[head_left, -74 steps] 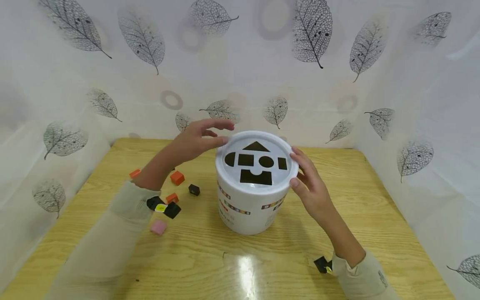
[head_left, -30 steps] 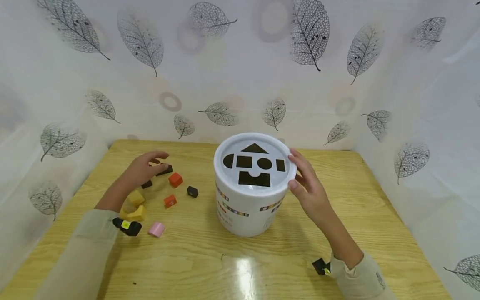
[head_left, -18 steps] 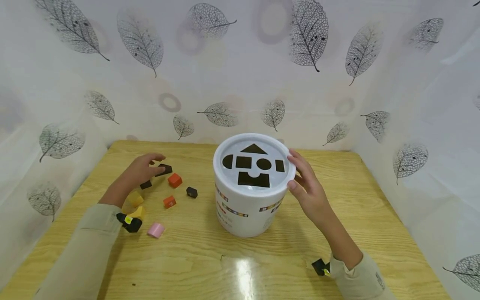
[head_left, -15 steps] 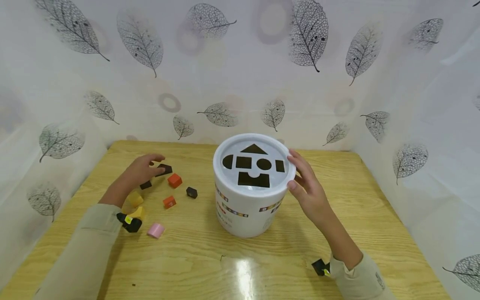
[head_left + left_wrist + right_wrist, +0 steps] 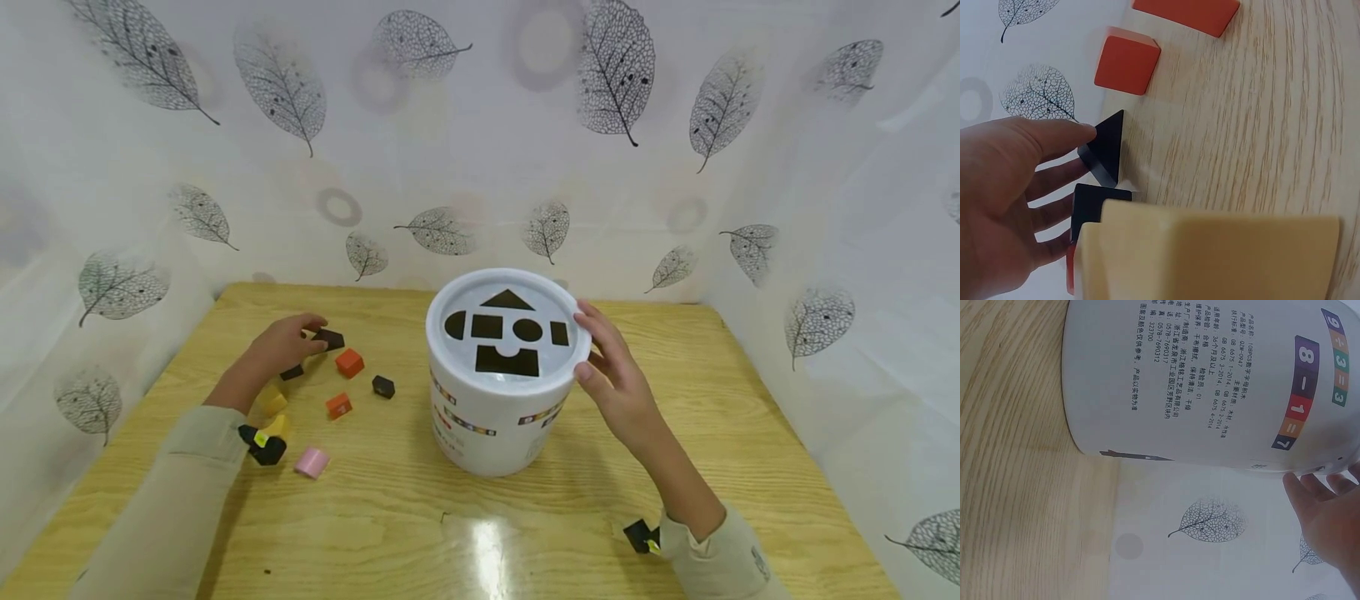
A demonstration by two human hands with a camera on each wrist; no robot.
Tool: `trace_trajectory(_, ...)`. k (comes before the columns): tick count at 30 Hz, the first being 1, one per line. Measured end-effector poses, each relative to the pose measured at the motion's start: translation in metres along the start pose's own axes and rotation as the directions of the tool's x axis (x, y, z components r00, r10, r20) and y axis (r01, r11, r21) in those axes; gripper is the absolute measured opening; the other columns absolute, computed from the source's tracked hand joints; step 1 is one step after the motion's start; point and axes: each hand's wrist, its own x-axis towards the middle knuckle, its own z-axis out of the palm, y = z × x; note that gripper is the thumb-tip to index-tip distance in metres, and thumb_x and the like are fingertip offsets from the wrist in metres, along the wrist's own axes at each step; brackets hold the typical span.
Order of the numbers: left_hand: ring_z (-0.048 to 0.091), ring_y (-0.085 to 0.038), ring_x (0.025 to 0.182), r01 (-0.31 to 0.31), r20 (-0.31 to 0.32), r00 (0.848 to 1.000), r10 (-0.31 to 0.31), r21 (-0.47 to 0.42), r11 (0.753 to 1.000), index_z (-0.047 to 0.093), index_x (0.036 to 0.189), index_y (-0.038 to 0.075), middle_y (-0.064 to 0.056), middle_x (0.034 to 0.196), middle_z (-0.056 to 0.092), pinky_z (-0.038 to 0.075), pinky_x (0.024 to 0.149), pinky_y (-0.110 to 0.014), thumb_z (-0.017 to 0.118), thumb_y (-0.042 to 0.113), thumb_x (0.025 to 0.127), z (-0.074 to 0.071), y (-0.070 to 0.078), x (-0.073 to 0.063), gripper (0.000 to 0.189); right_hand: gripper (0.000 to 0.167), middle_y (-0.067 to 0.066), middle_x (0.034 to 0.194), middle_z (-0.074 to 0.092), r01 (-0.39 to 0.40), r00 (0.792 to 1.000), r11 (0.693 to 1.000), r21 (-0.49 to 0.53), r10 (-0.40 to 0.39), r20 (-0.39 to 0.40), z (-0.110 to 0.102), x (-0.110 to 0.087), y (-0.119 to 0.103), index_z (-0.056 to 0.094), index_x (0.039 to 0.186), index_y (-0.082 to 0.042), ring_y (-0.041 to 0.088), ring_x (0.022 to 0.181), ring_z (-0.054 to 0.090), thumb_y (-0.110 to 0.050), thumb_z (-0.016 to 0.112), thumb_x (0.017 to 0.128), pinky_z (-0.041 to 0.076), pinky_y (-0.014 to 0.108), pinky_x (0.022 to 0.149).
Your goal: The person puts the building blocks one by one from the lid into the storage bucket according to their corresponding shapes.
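Note:
With thumb and index finger, my left hand pinches a black triangular block at the back left of the table. Another black block lies close to its lower fingers. A white bucket stands upright mid-table. Its lid has cut-out holes: a triangle, a half circle, a square, a circle, a rectangle and a notched shape. On the bucket's right side, the fingertips and thumb of my right hand rest against the lid's rim. The right wrist view shows those fingertips touching the upper side of the printed wall.
Two orange-red blocks, a small black block and a pink cylinder lie left of the bucket. Yellow blocks sit partly behind my left wrist. Leaf-patterned curtains surround the wooden table.
My left hand has moved from above the bucket's lid to the blocks at the left, and its fingers have closed on the black triangular block. My right hand stays at the rim.

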Motion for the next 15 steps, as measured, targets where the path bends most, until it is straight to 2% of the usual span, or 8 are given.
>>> trace_trajectory(8,0.048,-0.050,0.129,0.024,-0.002,1.000,-0.024,0.021,0.999,0.043,0.147,-0.003,-0.032,0.146,0.046,0.044,0.102,-0.063,0.055,0.022,0.104,0.0023,0.0006,0.0012,0.051,0.053,-0.006,0.165,0.028,0.001,1.000,1.000,0.003,-0.001,-0.011,0.0005,-0.0003,0.0005,0.041,0.154,-0.018,0.018,0.150,0.031,-0.011,0.055,0.103,0.039,0.020,0.112)
trace_trajectory(15,0.048,-0.051,0.128,0.009,-0.017,1.000,-0.008,0.019,1.000,0.043,0.147,-0.004,-0.032,0.144,0.046,0.043,0.101,-0.064,0.054,0.023,0.105,0.0017,0.0013,0.0007,0.051,0.054,-0.004,0.166,0.027,0.008,1.000,1.000,-0.005,-0.008,0.001,0.0003,-0.0001,0.0002,0.040,0.155,-0.018,0.016,0.150,0.031,-0.013,0.055,0.104,0.039,0.021,0.112)
